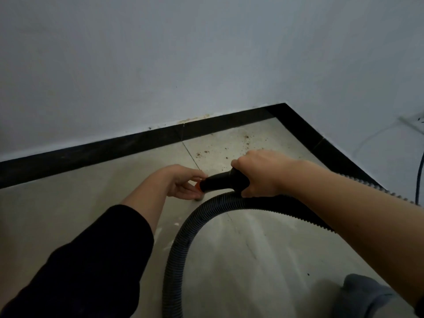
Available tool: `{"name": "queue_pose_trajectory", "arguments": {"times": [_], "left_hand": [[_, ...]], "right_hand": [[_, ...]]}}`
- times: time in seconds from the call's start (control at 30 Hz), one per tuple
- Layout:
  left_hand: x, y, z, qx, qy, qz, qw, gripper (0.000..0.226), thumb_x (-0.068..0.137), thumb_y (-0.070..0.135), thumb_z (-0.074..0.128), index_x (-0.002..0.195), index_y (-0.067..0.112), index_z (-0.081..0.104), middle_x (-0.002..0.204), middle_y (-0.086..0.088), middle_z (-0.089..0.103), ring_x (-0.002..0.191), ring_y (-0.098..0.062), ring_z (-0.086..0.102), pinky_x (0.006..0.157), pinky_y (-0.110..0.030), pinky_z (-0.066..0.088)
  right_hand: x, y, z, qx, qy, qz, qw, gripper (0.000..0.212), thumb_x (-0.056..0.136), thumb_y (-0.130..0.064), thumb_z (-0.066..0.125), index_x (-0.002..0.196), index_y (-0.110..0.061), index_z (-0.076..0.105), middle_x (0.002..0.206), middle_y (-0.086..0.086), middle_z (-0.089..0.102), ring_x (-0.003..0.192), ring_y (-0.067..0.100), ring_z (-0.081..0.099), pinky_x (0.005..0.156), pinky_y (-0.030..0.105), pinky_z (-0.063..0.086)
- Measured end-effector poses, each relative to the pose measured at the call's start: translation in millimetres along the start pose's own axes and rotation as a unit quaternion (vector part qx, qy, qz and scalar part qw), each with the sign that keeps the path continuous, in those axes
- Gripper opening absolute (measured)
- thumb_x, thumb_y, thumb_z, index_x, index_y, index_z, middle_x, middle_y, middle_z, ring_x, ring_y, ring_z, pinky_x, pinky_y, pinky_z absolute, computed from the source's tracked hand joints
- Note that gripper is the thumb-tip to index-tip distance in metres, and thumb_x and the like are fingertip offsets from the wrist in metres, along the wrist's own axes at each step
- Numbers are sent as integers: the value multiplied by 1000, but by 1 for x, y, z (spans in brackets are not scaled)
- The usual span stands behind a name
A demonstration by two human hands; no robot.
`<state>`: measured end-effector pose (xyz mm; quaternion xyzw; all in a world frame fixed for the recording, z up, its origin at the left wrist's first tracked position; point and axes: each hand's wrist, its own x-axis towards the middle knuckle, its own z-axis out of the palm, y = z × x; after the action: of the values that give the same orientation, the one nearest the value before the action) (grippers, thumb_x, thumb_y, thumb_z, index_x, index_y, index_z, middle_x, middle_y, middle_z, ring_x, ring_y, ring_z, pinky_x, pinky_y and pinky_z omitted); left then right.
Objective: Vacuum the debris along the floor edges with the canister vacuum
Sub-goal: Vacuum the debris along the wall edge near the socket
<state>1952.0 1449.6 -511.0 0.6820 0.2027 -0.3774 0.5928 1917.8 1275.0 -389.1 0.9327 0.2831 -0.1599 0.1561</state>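
Black sleeve on the left arm, stopping short of the bare left hand. The right forearm is uncovered, and there's grey clothing at the bottom-right corner.
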Motion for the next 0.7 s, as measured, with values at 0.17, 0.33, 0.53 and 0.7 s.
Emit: {"name": "queue_pose_trajectory", "arguments": {"times": [0.17, 0.33, 0.53, 0.7], "left_hand": [[7, 2, 8, -36, -12, 21, 999, 33, 89, 24, 70, 115, 6, 60, 85, -21, 74, 62, -21, 72, 55, -27, 60], [11, 2, 10, -48, -21, 35, 998, 29, 93, 17, 63, 120, 10, 57, 89, -22, 74, 73, -24, 73, 58, -28, 60], [12, 0, 10, -52, -17, 48, 997, 31, 93, 20, 63, 120, 8, 57, 87, -20, 75, 71, -22, 73, 56, -28, 58], [15, -2, 1, -82, 2, 44, 996, 30, 95, 23, 60, 119, 5, 56, 87, -21, 74, 74, -24, 73, 65, -30, 61]], "right_hand": [[1, 7, 2, -12, -6, 16, 1000, 36, 84, -37, 68, 114, -20, 57, 86, -4, 55, 78, 15, 56, 61, 24, 43], [3, 10, 3, -16, -13, 26, 999, 35, 84, -35, 68, 113, -20, 56, 89, -2, 57, 80, 15, 57, 62, 23, 44], [6, 10, 3, -21, -12, 27, 999, 35, 84, -33, 67, 114, -18, 56, 87, -2, 56, 79, 16, 57, 63, 25, 47], [12, 7, 7, -7, 4, 30, 1000, 35, 84, -31, 67, 115, -19, 56, 88, -2, 55, 79, 16, 56, 62, 25, 45]]}}
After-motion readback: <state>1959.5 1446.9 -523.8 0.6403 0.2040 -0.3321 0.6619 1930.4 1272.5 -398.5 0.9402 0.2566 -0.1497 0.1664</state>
